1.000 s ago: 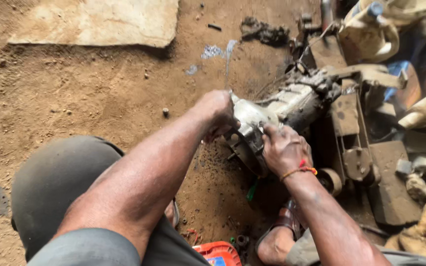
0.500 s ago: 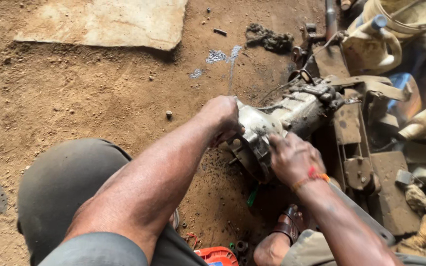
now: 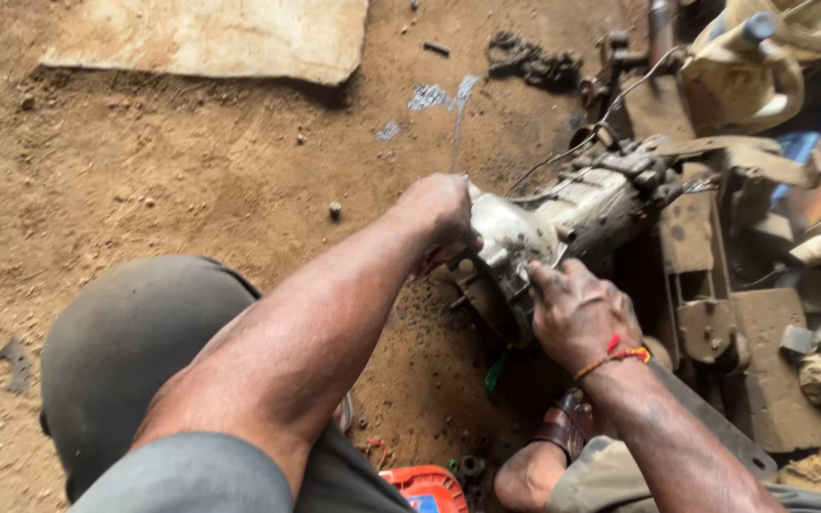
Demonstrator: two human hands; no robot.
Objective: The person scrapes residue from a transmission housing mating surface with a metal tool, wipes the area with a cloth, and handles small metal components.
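Both hands on engine (image 3: 563, 223): left hand (image 3: 439, 214) grips cover edge, right hand (image 3: 577, 313) grasps rim; steadying, judging cover removal underway.

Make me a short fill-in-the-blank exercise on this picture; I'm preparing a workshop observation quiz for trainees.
1. Both hands rest on a grimy metal engine casing that lies on the ______ ground.
2. The right hand wears a red and orange ______ at the wrist.
3. The left hand grips the casing's ______ end cover.
4. A flat pale ______ lies at the top left.

Missing words: dirt; thread band; round; slab
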